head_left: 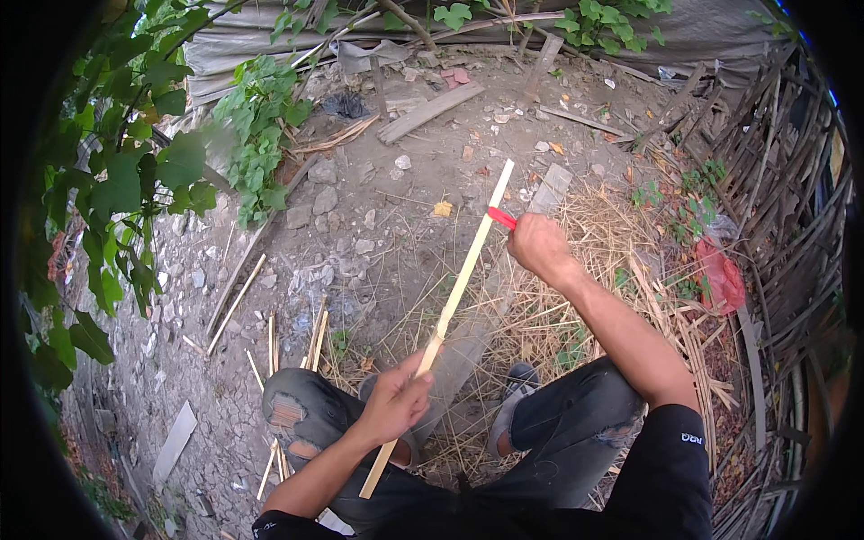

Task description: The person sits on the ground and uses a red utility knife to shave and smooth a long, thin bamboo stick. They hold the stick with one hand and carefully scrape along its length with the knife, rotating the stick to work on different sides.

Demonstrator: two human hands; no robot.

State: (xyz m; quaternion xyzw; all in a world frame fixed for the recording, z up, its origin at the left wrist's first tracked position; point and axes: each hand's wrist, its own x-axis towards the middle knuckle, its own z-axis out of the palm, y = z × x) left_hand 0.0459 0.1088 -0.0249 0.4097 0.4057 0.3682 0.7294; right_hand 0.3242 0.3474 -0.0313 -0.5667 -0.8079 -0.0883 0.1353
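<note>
A long, pale bamboo strip [469, 269] with a node partway along runs slantwise in front of me, from low near my lap up to the far right. My left hand [394, 402] is closed round its lower part, above my knees. My right hand [540, 247], arm stretched forward, is closed on a narrow red tool [501, 218]. The red tip meets the strip close to its far end. Most of the tool is hidden in the fist, so its exact kind cannot be made out.
Straw-like shavings [598, 236] lie in a heap at the right, beside a grey plank [551, 187] on the ground. Several thin sticks [271, 346] stand by my left knee. Stacked branches [765, 171] form a barrier at right; leafy vines [117, 189] hang at left.
</note>
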